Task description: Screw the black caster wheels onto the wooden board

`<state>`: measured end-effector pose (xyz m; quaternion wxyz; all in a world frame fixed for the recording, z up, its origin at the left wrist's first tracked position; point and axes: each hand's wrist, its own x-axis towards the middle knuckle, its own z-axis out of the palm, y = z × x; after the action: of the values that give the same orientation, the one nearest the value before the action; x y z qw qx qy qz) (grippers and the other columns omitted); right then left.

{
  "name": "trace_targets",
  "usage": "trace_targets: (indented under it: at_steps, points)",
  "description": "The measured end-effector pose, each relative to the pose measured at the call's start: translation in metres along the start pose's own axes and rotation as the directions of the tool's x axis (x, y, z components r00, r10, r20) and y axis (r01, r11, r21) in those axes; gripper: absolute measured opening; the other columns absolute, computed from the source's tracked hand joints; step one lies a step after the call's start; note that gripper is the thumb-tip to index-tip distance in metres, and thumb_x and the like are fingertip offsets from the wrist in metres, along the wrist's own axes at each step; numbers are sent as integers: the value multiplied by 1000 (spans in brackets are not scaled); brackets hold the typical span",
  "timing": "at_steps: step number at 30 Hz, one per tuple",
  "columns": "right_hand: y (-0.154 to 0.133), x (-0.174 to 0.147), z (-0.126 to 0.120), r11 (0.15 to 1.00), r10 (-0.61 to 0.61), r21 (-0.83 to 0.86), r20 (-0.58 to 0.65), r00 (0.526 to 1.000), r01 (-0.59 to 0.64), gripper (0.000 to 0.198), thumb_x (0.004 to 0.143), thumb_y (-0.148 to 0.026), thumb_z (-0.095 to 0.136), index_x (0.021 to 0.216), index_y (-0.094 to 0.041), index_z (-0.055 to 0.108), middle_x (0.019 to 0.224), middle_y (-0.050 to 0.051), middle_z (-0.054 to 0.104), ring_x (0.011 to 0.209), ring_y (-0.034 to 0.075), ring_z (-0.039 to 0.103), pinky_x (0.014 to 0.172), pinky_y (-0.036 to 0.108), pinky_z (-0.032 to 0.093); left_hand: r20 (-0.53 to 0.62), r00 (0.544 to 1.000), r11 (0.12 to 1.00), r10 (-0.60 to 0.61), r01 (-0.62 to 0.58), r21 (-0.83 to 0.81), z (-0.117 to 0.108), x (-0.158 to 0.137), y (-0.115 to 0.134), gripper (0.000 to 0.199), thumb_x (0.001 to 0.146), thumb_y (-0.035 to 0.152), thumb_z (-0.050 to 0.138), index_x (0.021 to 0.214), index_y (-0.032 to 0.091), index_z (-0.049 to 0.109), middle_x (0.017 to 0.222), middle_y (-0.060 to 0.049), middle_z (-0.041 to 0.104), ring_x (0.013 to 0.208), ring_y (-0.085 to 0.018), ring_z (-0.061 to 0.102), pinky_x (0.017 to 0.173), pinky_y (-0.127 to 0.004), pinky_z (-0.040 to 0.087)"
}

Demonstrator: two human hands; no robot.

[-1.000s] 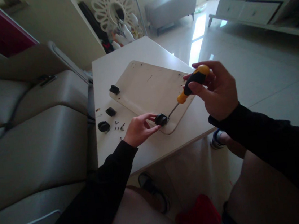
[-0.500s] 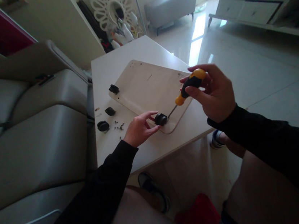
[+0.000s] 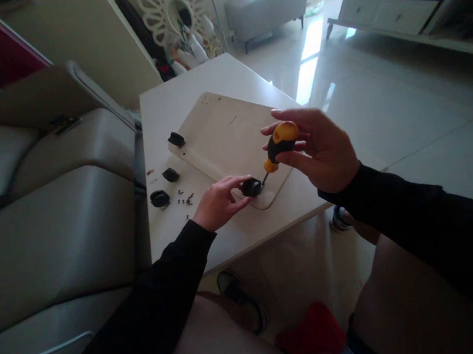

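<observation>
Right hand (image 3: 319, 148), fingers curled around the screwdriver (image 3: 281, 144), now holds it more upright than before, seemingly better aligned for turning, while the left hand (image 3: 219, 202) pinches the black caster (image 3: 251, 187) at the near corner of the pale board (image 3: 217, 139).

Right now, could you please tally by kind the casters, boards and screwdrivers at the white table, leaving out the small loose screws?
Black casters: 4
Pale board: 1
Yellow-and-black screwdriver: 1
Total: 6
</observation>
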<state>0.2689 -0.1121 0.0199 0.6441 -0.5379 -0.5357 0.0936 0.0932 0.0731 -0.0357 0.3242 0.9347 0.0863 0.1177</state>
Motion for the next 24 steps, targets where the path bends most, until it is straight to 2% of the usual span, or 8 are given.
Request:
trace_targets:
  at_steps: [5, 11, 16, 24]
  points:
    - [9, 10, 9, 972, -195, -117, 79, 978, 204, 44, 89, -23, 71, 131, -26, 60, 124, 1, 71, 103, 14, 72, 77, 26, 63, -1, 1000, 1000, 6, -6, -3, 0, -1, -1, 50, 86, 26, 78, 134, 24, 67, 117, -6, 73, 58, -7, 62, 66, -26, 56]
    - [7, 21, 20, 924, -314, -187, 130, 941, 334, 38, 92, -21, 66, 130, -23, 61, 121, 1, 71, 103, 12, 70, 75, 21, 60, -1, 1000, 1000, 1, -1, -7, 0, -1, -1, 49, 85, 25, 78, 133, 23, 67, 118, -7, 73, 59, -7, 63, 67, -27, 57]
    - [-2, 24, 19, 910, -342, -189, 158, 926, 369, 36, 95, -13, 51, 128, -19, 63, 118, 3, 72, 105, 12, 69, 77, 21, 61, -2, 1000, 1000, -7, 7, -27, 0, 0, 1, 49, 85, 24, 77, 133, 22, 67, 119, -8, 74, 58, -7, 62, 65, -26, 56]
    - [-5, 21, 20, 924, -300, -214, 100, 949, 315, 34, 93, -12, 55, 126, -19, 63, 117, 3, 73, 104, 13, 71, 81, 24, 62, 3, 1000, 999, -11, 12, -47, 0, 1, 1, 50, 86, 27, 78, 134, 21, 66, 118, -8, 74, 58, -7, 62, 65, -26, 56]
